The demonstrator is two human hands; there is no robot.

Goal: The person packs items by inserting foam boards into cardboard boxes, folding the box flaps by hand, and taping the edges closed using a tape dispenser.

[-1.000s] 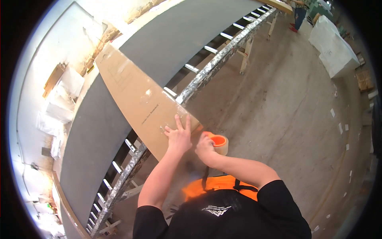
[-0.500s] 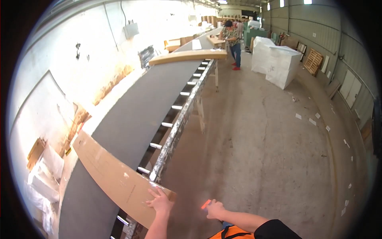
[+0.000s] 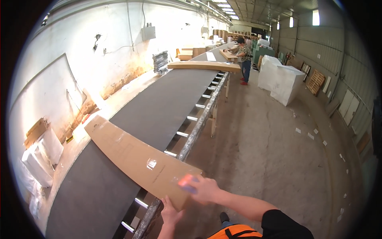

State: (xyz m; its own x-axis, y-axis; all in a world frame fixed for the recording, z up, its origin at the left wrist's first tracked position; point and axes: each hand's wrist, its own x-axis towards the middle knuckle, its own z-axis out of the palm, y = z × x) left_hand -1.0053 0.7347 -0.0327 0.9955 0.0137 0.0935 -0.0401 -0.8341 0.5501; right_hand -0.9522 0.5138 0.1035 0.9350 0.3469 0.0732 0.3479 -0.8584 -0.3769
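Observation:
A long, flat brown cardboard box (image 3: 131, 148) lies aslant across the conveyor, its near right end jutting past the rail. My left hand (image 3: 171, 213) rests against the box's near long edge close to that end, fingers stretched out and thumb apart. Over the same end, my right hand (image 3: 205, 190) is closed around a small orange-and-blue hand tool (image 3: 188, 182). Motion blurs the tool, so its exact kind cannot be made out. A shiny patch of clear tape (image 3: 151, 163) shows on the box's top.
The dark conveyor belt (image 3: 159, 99) runs away from me beside a metal rail with rollers (image 3: 199, 129). Another long carton (image 3: 203, 66) lies across it farther off. A person (image 3: 245, 59) stands at its right side. White wrapped stacks (image 3: 286, 81) stand on the floor.
My right hand has brought the tool from beside the conveyor up and left onto the box's end. My left hand has moved from the box's top to its near edge. The view has shifted.

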